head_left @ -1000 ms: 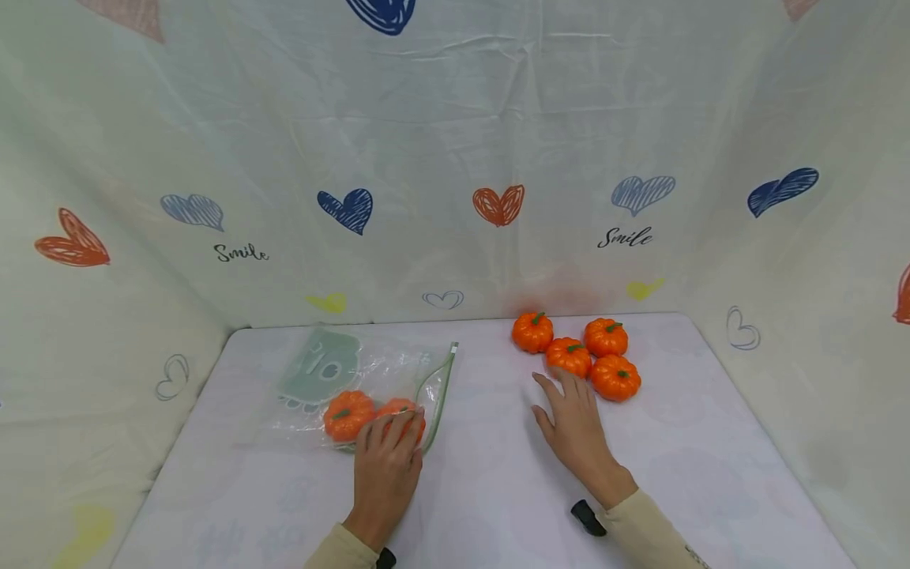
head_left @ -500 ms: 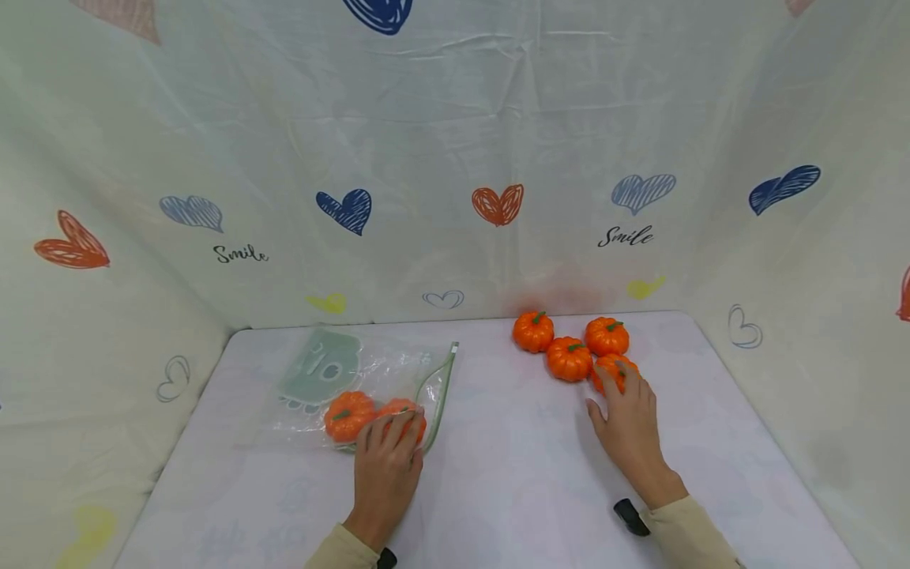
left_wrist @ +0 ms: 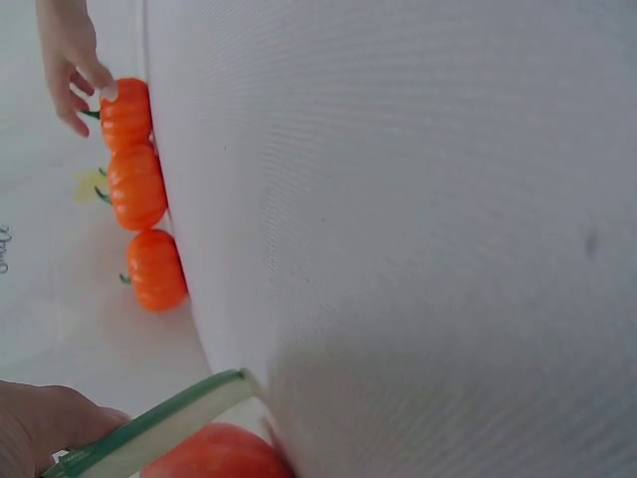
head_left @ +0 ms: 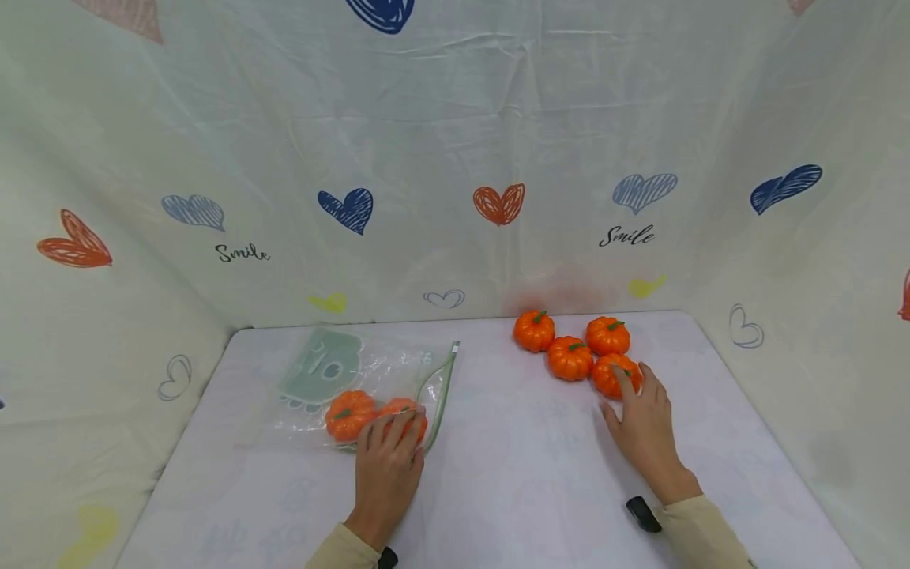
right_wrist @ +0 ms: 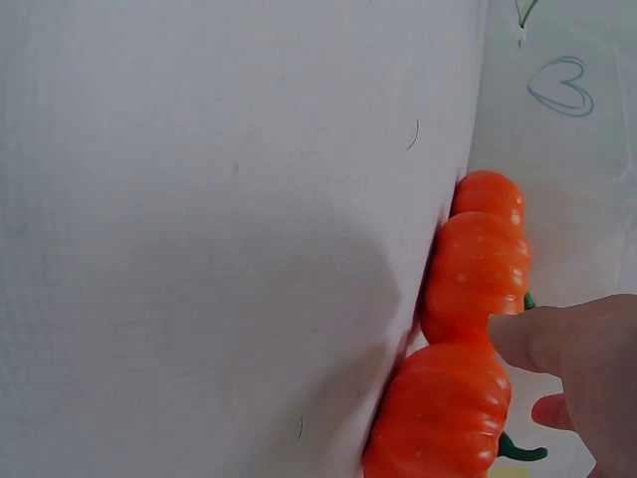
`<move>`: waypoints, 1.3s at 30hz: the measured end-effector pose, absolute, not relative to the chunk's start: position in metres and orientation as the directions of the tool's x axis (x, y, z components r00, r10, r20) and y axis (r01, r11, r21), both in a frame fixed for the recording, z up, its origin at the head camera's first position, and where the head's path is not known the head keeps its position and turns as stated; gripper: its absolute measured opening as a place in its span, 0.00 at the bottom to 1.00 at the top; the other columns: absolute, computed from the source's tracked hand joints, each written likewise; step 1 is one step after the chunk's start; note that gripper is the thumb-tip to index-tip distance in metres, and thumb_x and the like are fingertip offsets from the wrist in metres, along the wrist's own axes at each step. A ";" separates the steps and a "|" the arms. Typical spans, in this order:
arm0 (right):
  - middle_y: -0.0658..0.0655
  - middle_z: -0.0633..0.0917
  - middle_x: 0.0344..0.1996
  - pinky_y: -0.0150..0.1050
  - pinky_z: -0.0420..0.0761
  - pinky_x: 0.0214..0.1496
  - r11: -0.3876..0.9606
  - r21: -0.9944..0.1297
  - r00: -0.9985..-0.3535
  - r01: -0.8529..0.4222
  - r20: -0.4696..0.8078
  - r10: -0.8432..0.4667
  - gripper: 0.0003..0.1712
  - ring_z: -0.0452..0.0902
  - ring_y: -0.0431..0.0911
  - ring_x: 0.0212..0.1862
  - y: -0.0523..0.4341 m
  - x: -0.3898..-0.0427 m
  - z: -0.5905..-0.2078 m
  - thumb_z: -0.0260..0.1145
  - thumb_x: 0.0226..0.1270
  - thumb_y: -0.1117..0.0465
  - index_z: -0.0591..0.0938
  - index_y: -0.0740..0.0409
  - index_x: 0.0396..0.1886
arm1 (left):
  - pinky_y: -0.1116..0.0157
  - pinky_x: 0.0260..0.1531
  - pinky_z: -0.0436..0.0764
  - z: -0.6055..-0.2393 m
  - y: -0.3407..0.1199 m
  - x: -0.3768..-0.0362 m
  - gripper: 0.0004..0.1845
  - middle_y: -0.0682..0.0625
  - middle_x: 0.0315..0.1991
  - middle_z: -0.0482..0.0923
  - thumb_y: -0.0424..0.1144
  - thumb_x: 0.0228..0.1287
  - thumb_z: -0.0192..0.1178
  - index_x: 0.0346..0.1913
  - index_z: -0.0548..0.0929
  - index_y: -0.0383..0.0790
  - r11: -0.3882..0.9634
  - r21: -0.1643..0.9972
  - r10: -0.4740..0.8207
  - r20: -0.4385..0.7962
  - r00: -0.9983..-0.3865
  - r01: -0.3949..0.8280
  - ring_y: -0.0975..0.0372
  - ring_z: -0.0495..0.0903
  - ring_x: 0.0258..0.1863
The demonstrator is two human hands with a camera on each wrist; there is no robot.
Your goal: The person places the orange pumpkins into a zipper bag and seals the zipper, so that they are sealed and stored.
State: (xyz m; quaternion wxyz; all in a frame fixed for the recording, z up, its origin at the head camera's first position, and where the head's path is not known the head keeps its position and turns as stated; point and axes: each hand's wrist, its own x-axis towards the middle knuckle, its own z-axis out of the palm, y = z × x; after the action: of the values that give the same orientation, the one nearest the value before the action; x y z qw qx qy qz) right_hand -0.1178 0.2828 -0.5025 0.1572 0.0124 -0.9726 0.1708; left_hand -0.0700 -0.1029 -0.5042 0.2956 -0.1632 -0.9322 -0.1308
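A clear zip bag [head_left: 391, 363] with a green-edged mouth and a pale green print lies flat on the left. Two small orange pumpkins, the left pumpkin [head_left: 350, 416] and the right pumpkin [head_left: 398, 406], show inside it. My left hand [head_left: 387, 466] holds the bag over the right one, fingers bent across the plastic. In the left wrist view, the thumb [left_wrist: 75, 413] lies along the green edge [left_wrist: 149, 423]. My right hand [head_left: 645, 431] is at the front right pumpkin [head_left: 606, 378] of a loose cluster, fingers spread and fingertips at its top.
Beside that pumpkin sit the other loose pumpkins: a middle pumpkin [head_left: 569, 359], a back right pumpkin [head_left: 607, 337] and a back left pumpkin [head_left: 533, 332]. Behind the white table [head_left: 498, 474] hangs a cloth backdrop [head_left: 426, 142] printed with hearts.
My right hand has moved from the middle loose pumpkin rightward to the front right one, then slightly farther right. My left hand and the bag stay in place.
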 end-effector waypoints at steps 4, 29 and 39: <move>0.85 0.59 0.71 0.78 0.64 0.66 0.935 -0.344 -0.956 -0.085 0.294 0.021 0.39 0.59 0.81 0.68 0.285 -0.121 -0.506 0.76 0.64 0.65 0.71 0.71 0.72 | 0.48 0.54 0.76 -0.505 -0.103 -0.070 0.34 0.47 0.50 0.86 0.30 0.37 0.87 0.55 0.90 0.37 0.914 0.146 0.228 0.591 -0.774 0.380 0.50 0.79 0.51; 0.87 0.54 0.71 0.77 0.67 0.64 0.937 -0.349 -0.989 -0.008 0.142 0.044 0.44 0.56 0.82 0.67 0.288 -0.135 -0.511 0.73 0.70 0.63 0.63 0.67 0.79 | 0.49 0.54 0.75 -0.508 -0.104 -0.069 0.37 0.47 0.51 0.86 0.31 0.35 0.87 0.57 0.90 0.38 0.920 0.128 0.228 0.595 -0.771 0.371 0.50 0.78 0.51; 0.88 0.60 0.67 0.77 0.69 0.61 0.943 -0.329 -0.975 -0.042 0.219 0.033 0.38 0.62 0.83 0.62 0.289 -0.138 -0.512 0.74 0.67 0.70 0.68 0.68 0.73 | 0.49 0.54 0.75 -0.508 -0.105 -0.071 0.36 0.47 0.50 0.86 0.29 0.35 0.86 0.56 0.90 0.38 0.909 0.141 0.227 0.623 -0.749 0.392 0.49 0.78 0.51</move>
State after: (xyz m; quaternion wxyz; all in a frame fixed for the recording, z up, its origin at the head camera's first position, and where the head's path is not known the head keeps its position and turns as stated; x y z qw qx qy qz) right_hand -0.1377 0.2888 -0.5118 0.1115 0.0021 -0.9794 0.1683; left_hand -0.0710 -0.1046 -0.5080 0.3125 -0.1671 -0.9257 -0.1324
